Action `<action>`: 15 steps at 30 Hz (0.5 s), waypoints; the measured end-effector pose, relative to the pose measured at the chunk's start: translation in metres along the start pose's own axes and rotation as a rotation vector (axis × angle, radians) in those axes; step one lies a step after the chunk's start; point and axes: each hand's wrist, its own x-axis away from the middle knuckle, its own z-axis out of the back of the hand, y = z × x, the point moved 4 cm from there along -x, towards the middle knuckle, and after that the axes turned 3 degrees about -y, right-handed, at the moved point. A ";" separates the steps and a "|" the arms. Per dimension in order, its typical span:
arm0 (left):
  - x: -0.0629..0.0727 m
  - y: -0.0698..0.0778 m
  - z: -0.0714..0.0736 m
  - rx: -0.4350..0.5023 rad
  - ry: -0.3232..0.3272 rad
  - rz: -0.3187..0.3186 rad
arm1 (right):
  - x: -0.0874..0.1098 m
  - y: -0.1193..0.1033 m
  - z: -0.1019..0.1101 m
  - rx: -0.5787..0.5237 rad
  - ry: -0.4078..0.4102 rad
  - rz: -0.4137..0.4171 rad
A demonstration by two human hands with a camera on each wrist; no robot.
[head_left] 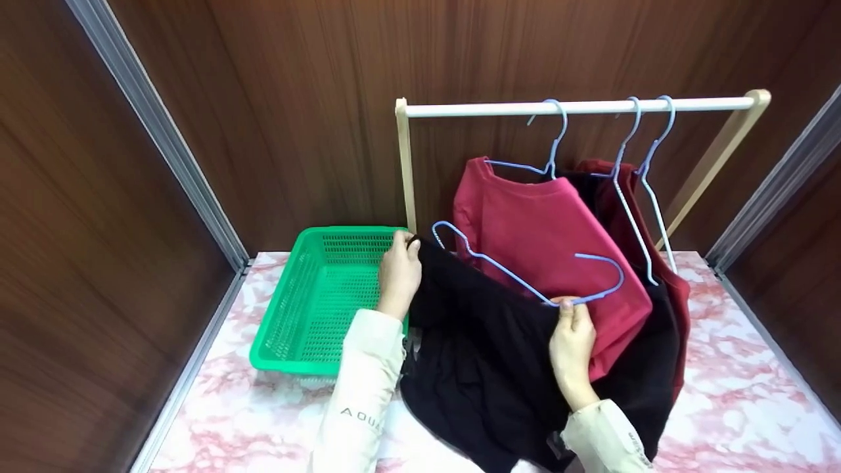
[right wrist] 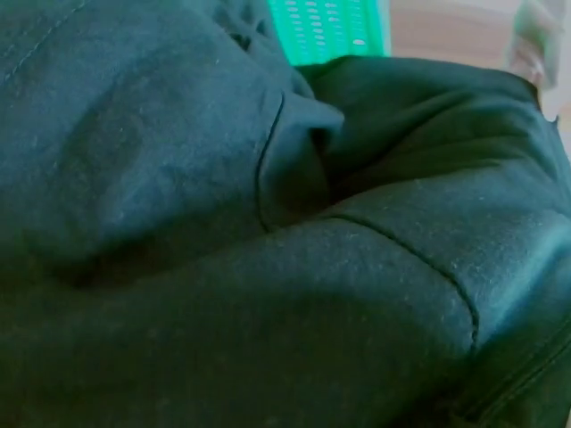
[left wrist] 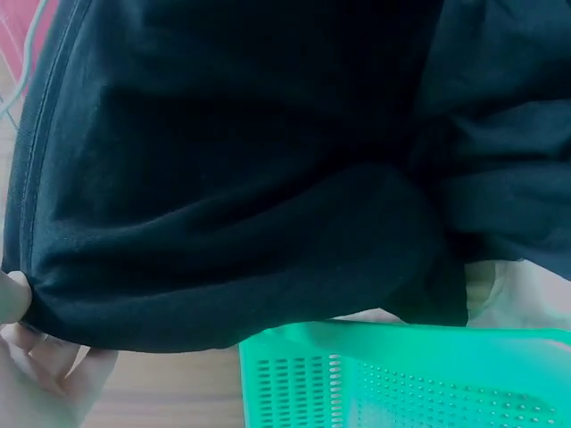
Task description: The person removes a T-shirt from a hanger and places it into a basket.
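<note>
Black garment hangs over the middle of the table, between the green basket toward the left edge and the clothes rack toward the back right corner. Your left hand pinches its upper left corner; your right hand grips the blue hanger by the upper right corner. Best hold that upper edge taut along the wire, check both corners match, and mind the pink shirt just behind: a hook could snag it.
</note>
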 end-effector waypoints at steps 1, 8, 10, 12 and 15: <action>0.001 0.000 0.000 0.006 0.005 0.012 | 0.000 0.000 -0.001 -0.001 -0.004 -0.005; 0.008 -0.004 -0.010 0.211 0.024 0.105 | 0.003 -0.006 -0.017 -0.009 -0.120 0.007; 0.005 -0.016 -0.024 0.338 0.032 0.096 | 0.006 -0.010 -0.023 -0.015 -0.175 0.007; -0.001 -0.033 -0.044 0.488 0.022 0.069 | 0.009 -0.013 -0.029 -0.042 -0.237 -0.013; -0.003 -0.042 -0.062 0.662 -0.040 0.104 | 0.012 -0.018 -0.038 -0.088 -0.320 -0.073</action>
